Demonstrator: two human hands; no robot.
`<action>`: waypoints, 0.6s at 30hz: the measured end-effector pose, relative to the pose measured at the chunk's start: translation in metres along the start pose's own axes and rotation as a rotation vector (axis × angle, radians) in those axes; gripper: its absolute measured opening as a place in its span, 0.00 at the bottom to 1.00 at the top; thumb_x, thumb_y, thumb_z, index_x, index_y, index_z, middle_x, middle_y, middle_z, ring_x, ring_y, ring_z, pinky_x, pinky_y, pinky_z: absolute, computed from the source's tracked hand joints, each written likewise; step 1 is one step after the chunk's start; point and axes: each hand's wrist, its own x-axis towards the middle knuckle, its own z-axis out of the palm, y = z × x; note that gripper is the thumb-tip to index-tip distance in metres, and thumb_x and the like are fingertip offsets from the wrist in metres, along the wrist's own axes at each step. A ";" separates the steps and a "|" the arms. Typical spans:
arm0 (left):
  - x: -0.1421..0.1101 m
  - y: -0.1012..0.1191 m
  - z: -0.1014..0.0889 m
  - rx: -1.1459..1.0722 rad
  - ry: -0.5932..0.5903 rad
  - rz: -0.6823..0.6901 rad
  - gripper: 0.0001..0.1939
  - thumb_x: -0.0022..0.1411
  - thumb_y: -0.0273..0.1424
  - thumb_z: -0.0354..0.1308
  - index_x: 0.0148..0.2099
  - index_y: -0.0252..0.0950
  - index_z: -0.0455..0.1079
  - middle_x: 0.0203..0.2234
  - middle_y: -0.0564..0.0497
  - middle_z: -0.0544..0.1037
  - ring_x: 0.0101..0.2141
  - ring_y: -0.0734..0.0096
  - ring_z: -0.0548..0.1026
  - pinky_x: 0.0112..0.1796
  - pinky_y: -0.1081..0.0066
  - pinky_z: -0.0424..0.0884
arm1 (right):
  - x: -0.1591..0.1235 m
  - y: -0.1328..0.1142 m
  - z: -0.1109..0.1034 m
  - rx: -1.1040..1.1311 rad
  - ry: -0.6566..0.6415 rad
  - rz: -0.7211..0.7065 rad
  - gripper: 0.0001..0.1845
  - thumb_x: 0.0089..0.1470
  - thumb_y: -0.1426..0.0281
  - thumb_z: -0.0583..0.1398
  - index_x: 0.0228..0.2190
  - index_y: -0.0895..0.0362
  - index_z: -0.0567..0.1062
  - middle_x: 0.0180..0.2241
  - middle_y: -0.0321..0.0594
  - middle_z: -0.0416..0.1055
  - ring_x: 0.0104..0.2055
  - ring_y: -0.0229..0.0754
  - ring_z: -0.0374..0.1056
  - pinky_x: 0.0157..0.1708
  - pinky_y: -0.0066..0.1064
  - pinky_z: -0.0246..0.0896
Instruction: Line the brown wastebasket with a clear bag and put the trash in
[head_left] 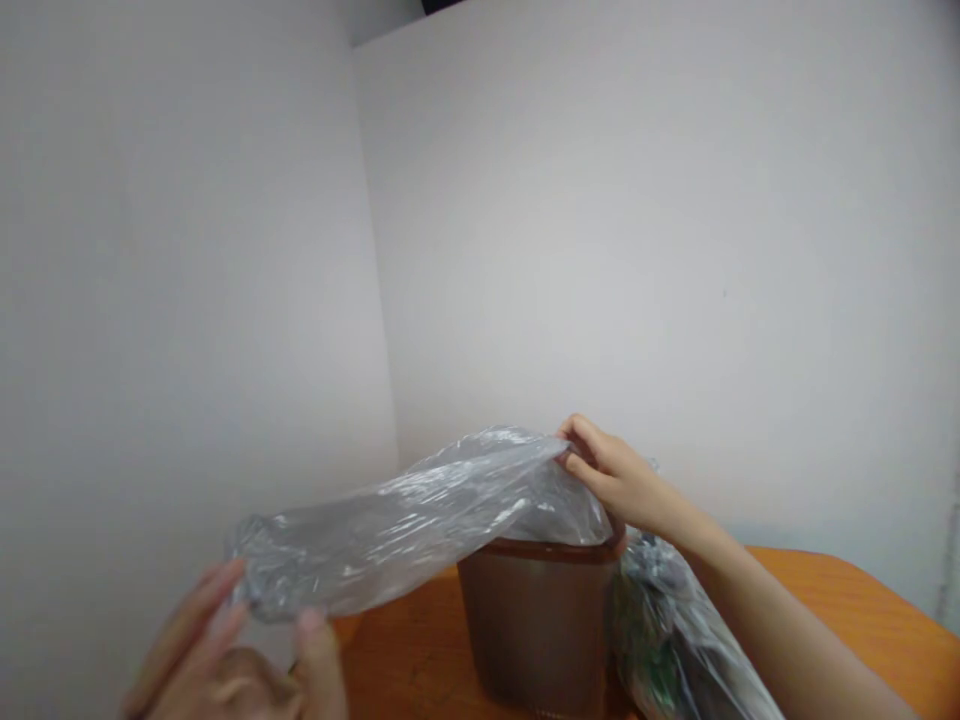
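A clear plastic bag (390,535) stretches sideways over the mouth of a brown bin (536,625). My right hand (604,470) pinches the bag's edge between thumb and fingers, just above the bin's right rim. At the lower left, my left hand (240,650) is slightly blurred, its thumb and fingers spread apart beside the bag's loose, crumpled end. Whether those fingertips touch the plastic is hard to see. Part of the bag droops over the bin's far side and rim.
Just right of the bin, a full clear plastic bag (675,630) with dark and green contents leans under my right forearm. Everything stands on an orange-brown wooden table (847,590). Pale walls (637,220) meet in a corner behind it.
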 end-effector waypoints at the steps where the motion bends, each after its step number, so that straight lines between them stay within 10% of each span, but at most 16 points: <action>1: 0.007 0.023 0.001 -0.028 -0.027 0.104 0.35 0.55 0.28 0.62 0.63 0.50 0.55 0.61 0.46 0.62 0.54 0.53 0.70 0.56 0.45 0.67 | -0.005 -0.013 0.001 0.017 0.018 -0.028 0.04 0.62 0.68 0.53 0.37 0.54 0.66 0.33 0.37 0.71 0.36 0.42 0.67 0.37 0.34 0.61; 5: 0.027 0.071 0.020 0.144 -0.369 0.441 0.27 0.58 0.32 0.65 0.57 0.42 0.60 0.59 0.43 0.69 0.59 0.53 0.67 0.65 0.43 0.45 | -0.038 -0.050 0.003 0.140 -0.053 -0.191 0.10 0.60 0.66 0.59 0.45 0.52 0.72 0.47 0.43 0.73 0.51 0.47 0.68 0.51 0.40 0.64; 11: 0.013 0.051 0.031 -0.073 -0.542 0.227 0.10 0.67 0.28 0.53 0.49 0.42 0.70 0.41 0.51 0.80 0.46 0.65 0.76 0.60 0.55 0.52 | -0.067 -0.033 0.001 0.104 0.169 -0.146 0.25 0.62 0.64 0.58 0.60 0.44 0.63 0.64 0.42 0.58 0.67 0.49 0.52 0.65 0.50 0.49; 14: 0.005 0.052 0.025 -0.167 -0.516 0.183 0.11 0.66 0.23 0.52 0.45 0.42 0.72 0.38 0.53 0.80 0.44 0.70 0.77 0.59 0.61 0.53 | -0.058 -0.020 0.011 0.060 0.178 -0.121 0.34 0.61 0.67 0.59 0.65 0.44 0.55 0.64 0.42 0.58 0.65 0.49 0.55 0.61 0.47 0.57; 18: 0.010 0.070 0.012 -0.083 -0.626 0.202 0.19 0.63 0.32 0.58 0.57 0.38 0.66 0.51 0.44 0.75 0.58 0.61 0.68 0.64 0.57 0.47 | -0.055 -0.027 0.029 0.059 0.205 -0.173 0.19 0.58 0.78 0.55 0.48 0.49 0.72 0.45 0.39 0.72 0.47 0.42 0.69 0.42 0.32 0.67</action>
